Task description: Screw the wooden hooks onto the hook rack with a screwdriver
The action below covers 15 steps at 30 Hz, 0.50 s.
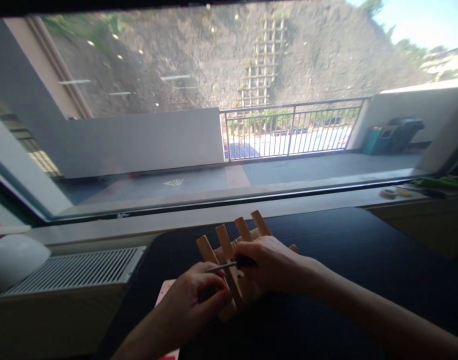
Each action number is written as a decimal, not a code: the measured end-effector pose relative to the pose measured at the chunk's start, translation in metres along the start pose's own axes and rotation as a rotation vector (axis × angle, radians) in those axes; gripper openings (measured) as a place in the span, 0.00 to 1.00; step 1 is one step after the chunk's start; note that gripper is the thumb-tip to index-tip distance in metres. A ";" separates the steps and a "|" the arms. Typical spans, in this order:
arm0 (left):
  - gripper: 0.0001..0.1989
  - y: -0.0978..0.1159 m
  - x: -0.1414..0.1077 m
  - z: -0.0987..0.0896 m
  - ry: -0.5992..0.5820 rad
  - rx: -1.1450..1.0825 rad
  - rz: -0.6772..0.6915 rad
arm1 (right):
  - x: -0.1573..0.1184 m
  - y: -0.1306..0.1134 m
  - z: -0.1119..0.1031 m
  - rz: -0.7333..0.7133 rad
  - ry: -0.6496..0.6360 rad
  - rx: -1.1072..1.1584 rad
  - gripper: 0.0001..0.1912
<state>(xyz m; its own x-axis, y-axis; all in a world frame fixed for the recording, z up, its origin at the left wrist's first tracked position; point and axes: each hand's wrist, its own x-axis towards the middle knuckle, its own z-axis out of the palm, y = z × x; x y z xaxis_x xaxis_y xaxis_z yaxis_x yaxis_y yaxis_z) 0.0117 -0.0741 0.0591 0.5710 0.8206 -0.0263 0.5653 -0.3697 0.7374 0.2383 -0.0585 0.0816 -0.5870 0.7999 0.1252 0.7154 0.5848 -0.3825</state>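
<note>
A small wooden slatted piece point(224, 241) rests tilted on the dark table, its light-brown slats pointing up and away from me. My right hand point(268, 262) is closed around the dark handle of a screwdriver point(223, 267). The metal shaft points left, its tip close to the fingers of my left hand point(199, 292). That left hand lies against the left side of the wooden piece, fingers bent and thumb on the wood. Whether a screw sits at the tip cannot be made out. A few dark holes show in the wood between my hands.
The dark table point(319, 230) has a rounded far corner below a window sill point(139, 220). A pink-and-white card or booklet point(165, 290) lies partly under my left forearm. A radiator point(79, 270) and white spray bottle point(15, 255) stand left. Tape rolls point(388, 193) sit on the sill.
</note>
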 end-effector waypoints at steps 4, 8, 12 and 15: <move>0.13 0.003 0.000 0.004 -0.005 0.095 0.042 | -0.001 -0.002 0.000 0.014 -0.016 -0.021 0.06; 0.13 0.003 0.003 0.007 0.003 0.253 0.161 | -0.001 -0.004 -0.001 0.050 -0.031 -0.040 0.08; 0.10 -0.012 0.008 0.012 0.070 0.327 0.321 | 0.001 -0.005 -0.003 0.085 -0.052 -0.052 0.09; 0.09 -0.022 0.003 0.017 0.179 0.327 0.331 | -0.001 -0.008 -0.004 0.090 -0.067 -0.030 0.08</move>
<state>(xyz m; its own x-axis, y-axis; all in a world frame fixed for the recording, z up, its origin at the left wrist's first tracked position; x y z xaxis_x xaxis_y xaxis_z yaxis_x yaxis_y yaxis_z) 0.0112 -0.0707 0.0308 0.6563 0.6874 0.3111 0.5444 -0.7169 0.4356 0.2345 -0.0629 0.0880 -0.5432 0.8391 0.0297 0.7767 0.5156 -0.3619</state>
